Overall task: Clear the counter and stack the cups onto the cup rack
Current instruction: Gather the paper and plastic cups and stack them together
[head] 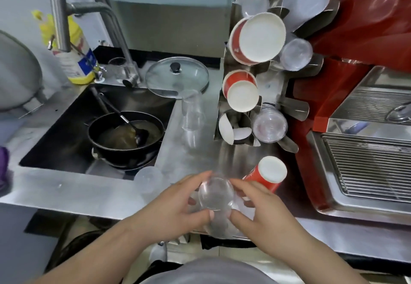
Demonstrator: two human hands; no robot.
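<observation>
Both my hands hold one clear plastic cup (pixel 216 194) upside down at the steel counter's (pixel 66 191) front edge. My left hand (pixel 175 208) grips its left side and my right hand (pixel 262 212) its right side. A red paper cup (pixel 265 175) lies tilted just behind my right hand. A frosted cup (pixel 148 179) stands upside down to the left. A stack of clear cups (pixel 191 116) stands further back on the counter. The steel cup rack (pixel 273 88) at the back holds red paper cups (pixel 255 39) and clear cups (pixel 269 125) in its slots.
A sink (pixel 66 132) on the left holds a black pan (pixel 125 138) with a spatula. A glass lid (pixel 176 76) lies behind it, near the tap (pixel 111 23) and a yellow bottle (pixel 75 52). A red machine with a steel drip tray (pixel 367 165) fills the right.
</observation>
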